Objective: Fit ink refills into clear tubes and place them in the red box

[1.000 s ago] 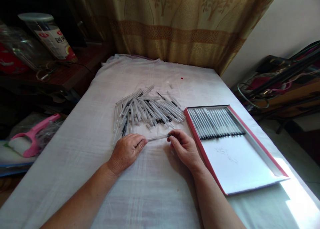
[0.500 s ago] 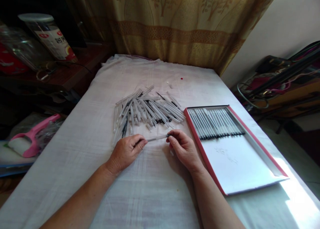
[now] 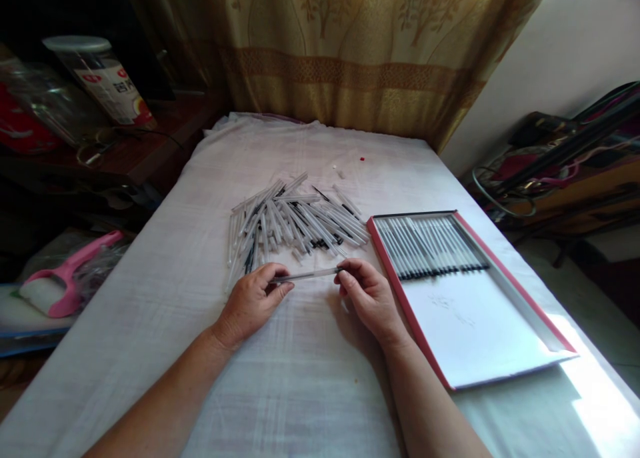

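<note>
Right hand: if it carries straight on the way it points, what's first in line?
Likely the loose pile of pens, just beyond the pen that the right hand pinches; the tray lies off to its side. Depth is unclear.

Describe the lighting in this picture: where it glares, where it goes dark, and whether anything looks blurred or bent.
Head view: a bright patch washes out the tablecloth at the lower right corner; the jar at the upper left sits in dim shade; the pen pinched between the left hand and right hand is sharp; the forearms look stretched toward the bottom edge.
</note>
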Demonstrator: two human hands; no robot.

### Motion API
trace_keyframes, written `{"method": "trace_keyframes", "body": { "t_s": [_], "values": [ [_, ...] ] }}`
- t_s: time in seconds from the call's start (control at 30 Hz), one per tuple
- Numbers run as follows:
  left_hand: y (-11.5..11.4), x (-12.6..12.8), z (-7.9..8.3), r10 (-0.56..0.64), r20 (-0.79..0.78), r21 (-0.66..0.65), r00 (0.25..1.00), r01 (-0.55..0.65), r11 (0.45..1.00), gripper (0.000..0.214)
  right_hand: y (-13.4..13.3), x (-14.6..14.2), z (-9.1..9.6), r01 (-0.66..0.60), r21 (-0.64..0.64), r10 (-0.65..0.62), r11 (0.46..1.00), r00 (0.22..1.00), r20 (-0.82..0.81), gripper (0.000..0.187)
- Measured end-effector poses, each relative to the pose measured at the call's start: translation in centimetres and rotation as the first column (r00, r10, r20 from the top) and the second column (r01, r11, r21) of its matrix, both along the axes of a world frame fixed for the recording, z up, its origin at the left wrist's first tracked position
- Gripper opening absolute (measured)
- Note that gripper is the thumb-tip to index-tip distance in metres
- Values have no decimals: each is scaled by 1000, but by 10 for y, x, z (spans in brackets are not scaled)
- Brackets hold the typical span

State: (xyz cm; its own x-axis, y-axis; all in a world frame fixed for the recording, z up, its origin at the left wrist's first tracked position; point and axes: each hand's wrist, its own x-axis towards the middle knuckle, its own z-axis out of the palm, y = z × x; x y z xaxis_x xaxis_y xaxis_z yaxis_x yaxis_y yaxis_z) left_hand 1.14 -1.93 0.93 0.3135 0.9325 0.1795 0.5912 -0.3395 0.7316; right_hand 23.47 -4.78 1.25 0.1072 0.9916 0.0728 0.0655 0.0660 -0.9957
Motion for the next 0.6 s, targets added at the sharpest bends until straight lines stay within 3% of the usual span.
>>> {"method": "trace_keyframes", "body": {
  "t_s": [0.2,0.4,0.6],
  "values": [
    [1,-2,4,-128,-73,-55,989,124,991,30,0,0,1,55,-10,-55,998,998,-30,24],
    [2,0,-2,10,41,-29,999,-9,1000,22,0,-1,-3,37,-53,-39,998,998,-43,25],
    [3,0,1,-108,-18,-36,994,107,994,28,1,-1,-1,77,-22,-78,997,996,-36,25]
  ]
}}
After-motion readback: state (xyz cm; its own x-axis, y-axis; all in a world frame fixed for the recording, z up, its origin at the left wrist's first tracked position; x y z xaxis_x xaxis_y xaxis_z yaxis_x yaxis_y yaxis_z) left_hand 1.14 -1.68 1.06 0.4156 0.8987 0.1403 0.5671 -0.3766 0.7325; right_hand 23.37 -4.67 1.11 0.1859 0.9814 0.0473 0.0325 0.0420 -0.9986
